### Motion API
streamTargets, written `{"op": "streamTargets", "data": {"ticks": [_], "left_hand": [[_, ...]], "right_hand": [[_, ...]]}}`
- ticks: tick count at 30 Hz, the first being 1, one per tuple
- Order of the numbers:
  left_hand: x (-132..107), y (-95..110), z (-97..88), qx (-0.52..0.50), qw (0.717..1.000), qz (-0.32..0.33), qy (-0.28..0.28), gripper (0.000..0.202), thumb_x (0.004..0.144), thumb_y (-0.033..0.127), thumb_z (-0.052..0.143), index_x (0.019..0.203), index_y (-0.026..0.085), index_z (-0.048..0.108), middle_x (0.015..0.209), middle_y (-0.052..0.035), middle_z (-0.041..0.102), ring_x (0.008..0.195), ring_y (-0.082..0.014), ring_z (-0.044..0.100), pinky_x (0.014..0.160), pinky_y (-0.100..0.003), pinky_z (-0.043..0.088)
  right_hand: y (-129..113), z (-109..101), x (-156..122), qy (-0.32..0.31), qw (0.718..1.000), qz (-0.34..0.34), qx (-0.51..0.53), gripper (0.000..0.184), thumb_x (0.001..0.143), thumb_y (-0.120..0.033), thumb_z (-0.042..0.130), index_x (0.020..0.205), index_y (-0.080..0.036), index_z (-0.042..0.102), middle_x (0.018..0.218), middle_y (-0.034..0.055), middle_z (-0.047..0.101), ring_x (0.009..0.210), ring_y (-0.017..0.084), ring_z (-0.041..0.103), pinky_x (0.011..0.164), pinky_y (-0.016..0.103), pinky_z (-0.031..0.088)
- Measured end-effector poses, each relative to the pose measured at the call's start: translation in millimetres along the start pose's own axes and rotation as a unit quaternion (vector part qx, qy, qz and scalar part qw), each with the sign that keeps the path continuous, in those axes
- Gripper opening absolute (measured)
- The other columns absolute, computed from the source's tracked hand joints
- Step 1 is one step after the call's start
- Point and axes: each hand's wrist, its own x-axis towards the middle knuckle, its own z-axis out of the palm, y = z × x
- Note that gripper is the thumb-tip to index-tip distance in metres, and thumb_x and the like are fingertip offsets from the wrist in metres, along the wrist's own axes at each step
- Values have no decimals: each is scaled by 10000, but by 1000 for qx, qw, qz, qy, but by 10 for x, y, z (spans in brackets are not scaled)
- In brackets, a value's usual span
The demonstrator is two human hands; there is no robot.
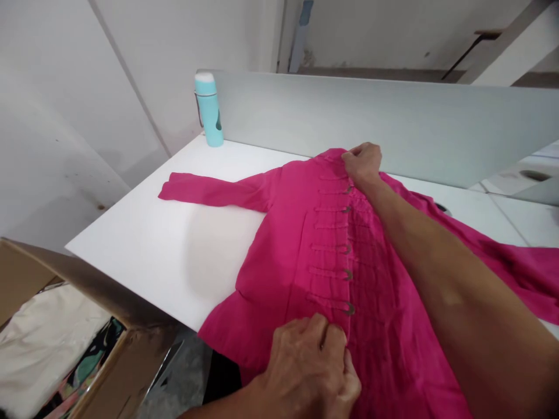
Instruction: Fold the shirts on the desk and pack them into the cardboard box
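A bright pink long-sleeved top (283, 250) is spread over the white table, its hem hanging past the front edge. Down its front opening runs a row of narrow fabric strips ending in small crescent-shaped metal pieces (348, 249). At the neck end, my right hand (365, 162) pinches the cloth along this edge. Lower down, near the hem, my left hand (310, 361) has its fingers closed on the same edge. Between my two hands the edge lies fairly straight. To its right the fabric is gathered and wrinkled, partly hidden under my right forearm.
A light blue bottle (209, 110) stands at the back left corner of the white table (144, 233). Behind the table runs a pale low panel (279, 113). An open cardboard box (122, 361) with folded clothes (48, 337) sits at lower left.
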Motion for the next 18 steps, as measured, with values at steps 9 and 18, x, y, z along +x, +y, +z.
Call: {"op": "streamTargets", "data": {"ticks": [9,18], "left_hand": [[-59,-29,181,49,997,41,-30,135,853,203,712,834,215,579,697,23,632,571,-162,640,469,-359,523],[-78,-754,-531,102,993,-27,56,140,1029,197,569,1150,223,634,1037,-67,783,925,-199,769,807,-328,648]], "right_hand": [[366,329,-152,-23,997,31,-68,208,876,-175,606,955,-136,795,957,154,792,948,307,721,809,370,549],[617,-101,-283,-33,992,-48,-116,382,944,-303,574,1255,-168,749,1235,153,756,1101,296,698,963,416,543]]}}
